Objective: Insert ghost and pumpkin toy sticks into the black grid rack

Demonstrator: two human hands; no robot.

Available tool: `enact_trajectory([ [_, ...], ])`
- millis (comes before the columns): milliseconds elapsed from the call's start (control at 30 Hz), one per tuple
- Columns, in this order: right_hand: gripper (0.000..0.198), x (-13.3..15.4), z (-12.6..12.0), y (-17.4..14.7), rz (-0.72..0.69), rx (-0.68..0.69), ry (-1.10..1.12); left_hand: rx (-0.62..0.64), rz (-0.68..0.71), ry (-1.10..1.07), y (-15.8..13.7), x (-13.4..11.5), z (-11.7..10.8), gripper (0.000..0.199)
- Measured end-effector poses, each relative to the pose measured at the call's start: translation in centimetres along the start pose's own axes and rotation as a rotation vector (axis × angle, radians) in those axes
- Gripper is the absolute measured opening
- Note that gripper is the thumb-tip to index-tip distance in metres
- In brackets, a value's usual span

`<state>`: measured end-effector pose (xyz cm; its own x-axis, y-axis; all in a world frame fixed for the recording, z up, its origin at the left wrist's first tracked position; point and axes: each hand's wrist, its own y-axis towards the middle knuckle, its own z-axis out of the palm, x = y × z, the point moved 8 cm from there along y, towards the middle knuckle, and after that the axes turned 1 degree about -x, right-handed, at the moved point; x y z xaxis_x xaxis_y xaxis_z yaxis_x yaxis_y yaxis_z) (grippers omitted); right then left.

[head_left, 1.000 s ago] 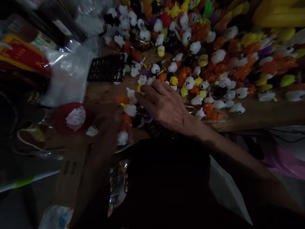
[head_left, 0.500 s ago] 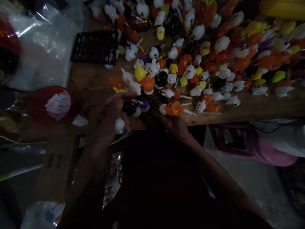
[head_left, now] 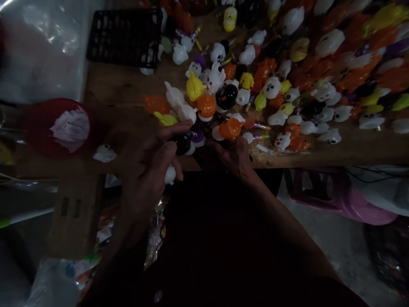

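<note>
The fingers of my left hand (head_left: 156, 157) curl round a small white plastic toy (head_left: 170, 175), partly hidden, near the table's front edge. Its index finger stretches out beside a black toy figure (head_left: 182, 145) and a purple one (head_left: 198, 136). My right hand (head_left: 235, 157) grips an orange toy figure (head_left: 230, 128) from the near side; a white rounded piece (head_left: 218, 133) lies against its left. Right of that hand is a white knob with a patterned stick (head_left: 262, 137). Between the hands a dark surface is too dim to make out.
Many white, orange, yellow and black toys (head_left: 271, 87) cover the wooden table's middle and right. At left are a black basket (head_left: 124, 36), a red bowl (head_left: 35, 128) with paper slips (head_left: 70, 128), and a plastic bag (head_left: 47, 51). A pink stool (head_left: 361, 200) stands below right.
The view has shifted, so the table things appear higher and larger. My right hand has moved the orange figure left and away from me, off the knob with the stick. My left hand keeps its grip.
</note>
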<state>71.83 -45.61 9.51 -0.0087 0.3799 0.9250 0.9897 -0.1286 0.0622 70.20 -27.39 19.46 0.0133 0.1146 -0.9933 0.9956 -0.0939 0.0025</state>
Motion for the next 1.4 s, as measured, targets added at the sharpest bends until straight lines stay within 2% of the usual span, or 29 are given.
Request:
enact_trajectory([
  [200,0.027,1.6,0.5,-0.3,-0.164,0.003,-0.092,-0.052,-0.015,-0.103,-0.4,0.4,0.0,0.022],
  [300,0.02,2.4,0.7,-0.6,-0.246,0.005,-0.202,-0.006,0.001,-0.109,-0.4,0.5,0.1,0.023],
  [400,0.017,2.6,1.3,-0.9,-0.276,0.013,-0.307,0.022,0.013,-0.071,-0.3,0.6,0.0,0.023],
  [500,0.016,2.5,1.8,-1.4,-0.276,0.014,-0.362,-0.016,0.009,-0.071,-0.3,0.7,-0.3,0.021],
  [767,0.038,2.9,2.7,-2.1,-0.285,0.114,-0.353,-0.047,-0.05,0.051,-0.4,1.0,-0.4,0.021],
  [1000,0.027,2.1,2.4,-2.0,-0.292,0.085,-0.176,-0.2,0.001,0.13,-0.6,0.1,-0.5,0.023],
  [1167,0.016,1.7,2.1,-1.9,-0.3,0.052,-0.128,-0.206,0.011,0.13,-0.5,-0.1,-0.2,0.024],
  [1400,0.014,1.8,1.9,-1.9,-0.302,0.029,-0.122,-0.174,0.015,0.135,-0.7,0.1,-0.4,0.024],
])
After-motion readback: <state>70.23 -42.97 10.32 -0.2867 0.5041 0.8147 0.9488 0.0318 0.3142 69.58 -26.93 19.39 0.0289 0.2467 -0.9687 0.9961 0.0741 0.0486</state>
